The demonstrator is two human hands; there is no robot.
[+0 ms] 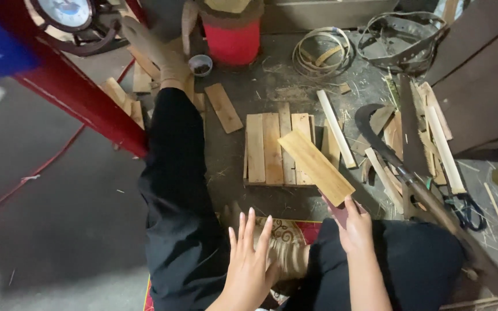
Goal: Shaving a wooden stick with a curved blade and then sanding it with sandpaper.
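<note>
Dark, littered concrete floor [59, 230] — red metal beam [76, 95] at left, brown wooden panels [479, 86] at right.

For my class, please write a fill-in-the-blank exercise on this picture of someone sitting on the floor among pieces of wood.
1. The right hand holds a flat wooden ____ by one end.
2. The left hand is open and holds ____.
3. The row of slats lies flat on the ____.
4. The bucket near the top edge is coloured ____.

Missing words: slat; nothing; floor; red
</note>
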